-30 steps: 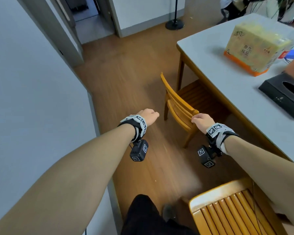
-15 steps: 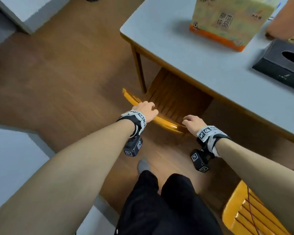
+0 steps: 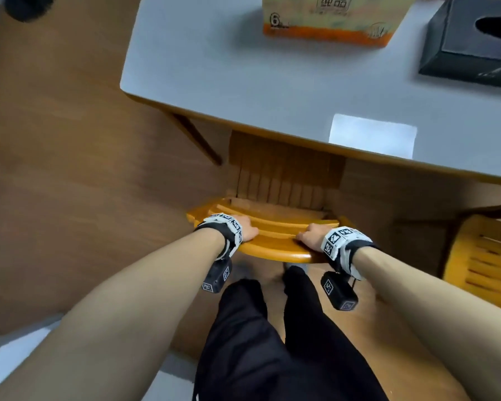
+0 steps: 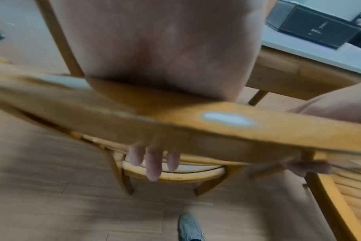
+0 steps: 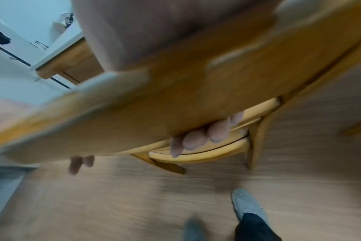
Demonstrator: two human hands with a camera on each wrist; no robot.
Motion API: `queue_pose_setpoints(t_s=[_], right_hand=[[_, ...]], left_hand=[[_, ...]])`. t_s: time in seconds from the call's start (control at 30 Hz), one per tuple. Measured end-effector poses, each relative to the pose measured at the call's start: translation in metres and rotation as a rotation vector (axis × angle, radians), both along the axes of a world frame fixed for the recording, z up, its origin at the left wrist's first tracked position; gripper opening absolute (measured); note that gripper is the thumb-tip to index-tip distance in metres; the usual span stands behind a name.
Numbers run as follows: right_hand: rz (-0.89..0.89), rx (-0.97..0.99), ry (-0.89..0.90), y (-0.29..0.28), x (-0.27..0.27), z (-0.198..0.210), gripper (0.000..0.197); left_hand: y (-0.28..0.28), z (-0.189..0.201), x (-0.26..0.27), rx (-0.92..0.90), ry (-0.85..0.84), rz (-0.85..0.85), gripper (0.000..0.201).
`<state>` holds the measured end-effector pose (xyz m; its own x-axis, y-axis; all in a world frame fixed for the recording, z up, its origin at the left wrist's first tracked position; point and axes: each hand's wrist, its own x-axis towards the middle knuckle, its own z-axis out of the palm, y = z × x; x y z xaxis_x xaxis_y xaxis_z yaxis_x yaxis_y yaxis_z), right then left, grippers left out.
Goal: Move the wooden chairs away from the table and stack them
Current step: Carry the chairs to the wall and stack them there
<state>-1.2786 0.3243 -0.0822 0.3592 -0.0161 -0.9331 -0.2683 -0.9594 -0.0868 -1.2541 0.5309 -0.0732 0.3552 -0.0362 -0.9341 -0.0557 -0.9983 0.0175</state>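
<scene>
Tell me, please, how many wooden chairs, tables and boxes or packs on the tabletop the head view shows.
Wooden chairs: 2, the gripped chair and the second chair.
Tables: 1, the table.
Tabletop items: 2, the tissue pack and the black box.
Total: 5.

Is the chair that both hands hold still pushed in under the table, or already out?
Still in: the chair's seat lies partly under the table edge.

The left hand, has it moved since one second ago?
Yes. The left hand was in the air beside the chair; now it grips the chair's top rail, closer to the table.
</scene>
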Motion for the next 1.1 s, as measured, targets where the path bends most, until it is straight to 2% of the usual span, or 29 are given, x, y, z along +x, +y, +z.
queue_pose_setpoints(t_s=[0.13,0.23,0.3,0.37,0.47,0.67,0.83,0.97,1.1], right_hand=[[-0.081,-0.058,0.049,0.012,0.001,0.002,0.058],[-0.148,-0.153,0.059,0.024,-0.003,0.014,0.056],[-0.199,-0.215,0.056,0.035,-0.004,0.027,0.057],[-0.264,-0.245,0.048,0.049,-0.004,0.036,0.057],[-0.329,-0.203,0.037,0.079,-0.007,0.062,0.041],[-0.437,-0.121,0.015,0.143,-0.038,0.091,0.030],[-0.462,-0.086,0.005,0.199,-0.079,0.089,0.020],[-0.558,-0.068,0.015,0.247,-0.121,0.080,0.019],[-0.666,-0.039,0.022,0.301,-0.149,0.088,0.020]], left_hand=[[-0.001,0.000,0.016,-0.018,0.080,-0.066,0.049],[0.002,-0.004,0.010,-0.064,0.114,-0.182,0.048],[0.009,-0.001,0.006,-0.085,0.107,-0.284,0.044],[0.022,0.016,0.012,-0.115,0.074,-0.323,0.047],[0.045,0.029,0.027,-0.131,0.058,-0.387,0.050],[0.092,0.046,0.028,-0.174,0.025,-0.470,0.046],[0.132,0.051,0.014,-0.178,-0.014,-0.605,0.050],[0.166,0.036,0.000,-0.203,0.019,-0.792,0.047],[0.193,0.031,-0.008,-0.189,0.060,-0.944,0.049]])
